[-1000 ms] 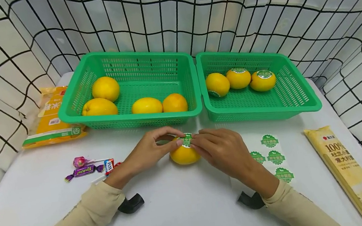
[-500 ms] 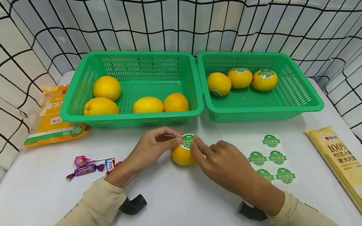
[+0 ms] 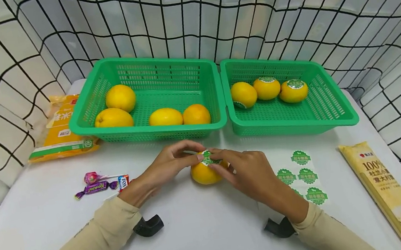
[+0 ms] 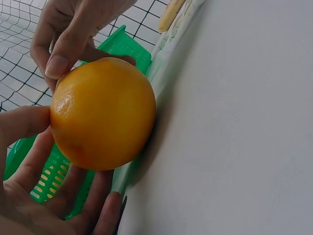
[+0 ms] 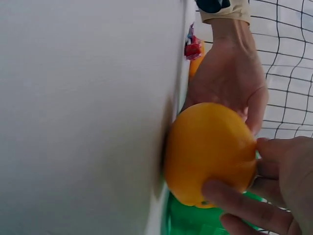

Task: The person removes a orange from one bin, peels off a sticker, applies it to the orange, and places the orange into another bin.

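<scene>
A round orange fruit sits on the white desk near the middle of its far edge, before two green plastic baskets. The left hand cups it; the right hand pinches a green round sticker onto its top.

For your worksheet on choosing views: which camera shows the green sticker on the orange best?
The head view: the green sticker sits on top of the orange, between both hands' fingertips. Both wrist views show the orange's bare skin and fingers, with the sticker out of sight.
</scene>
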### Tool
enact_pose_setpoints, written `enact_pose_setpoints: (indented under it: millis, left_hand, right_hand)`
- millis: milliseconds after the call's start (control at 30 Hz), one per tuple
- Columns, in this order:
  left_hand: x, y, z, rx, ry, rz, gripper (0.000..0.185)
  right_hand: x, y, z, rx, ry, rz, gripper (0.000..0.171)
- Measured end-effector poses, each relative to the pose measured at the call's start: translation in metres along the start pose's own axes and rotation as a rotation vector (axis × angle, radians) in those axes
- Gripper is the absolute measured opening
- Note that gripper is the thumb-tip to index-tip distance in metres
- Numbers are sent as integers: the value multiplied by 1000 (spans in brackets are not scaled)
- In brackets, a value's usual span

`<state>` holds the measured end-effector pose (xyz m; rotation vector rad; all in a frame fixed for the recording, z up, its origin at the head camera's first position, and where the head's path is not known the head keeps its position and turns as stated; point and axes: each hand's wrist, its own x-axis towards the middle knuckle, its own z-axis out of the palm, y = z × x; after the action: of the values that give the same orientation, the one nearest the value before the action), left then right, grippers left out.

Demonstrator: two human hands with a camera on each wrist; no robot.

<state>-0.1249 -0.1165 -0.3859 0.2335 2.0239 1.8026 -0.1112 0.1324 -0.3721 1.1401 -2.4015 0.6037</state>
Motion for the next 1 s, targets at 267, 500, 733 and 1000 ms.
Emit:
enact_pose_setpoints:
  millis: [267, 500, 733, 1000]
  left_hand:
    - [1, 1, -1, 27, 7, -14, 29]
    - [-1, 1, -1, 77, 12, 30, 33]
    - [-2, 0, 11, 134, 36, 127, 41]
    - [-3, 0, 11, 160, 40, 132, 35]
  right_hand:
    - [-3, 7, 6, 164, 45, 47, 22]
    - [-5, 9, 11, 164, 61, 57, 24]
    - [-3, 17, 7, 225, 21, 93, 19]
    - [-6, 23, 10, 119, 11, 95, 28]
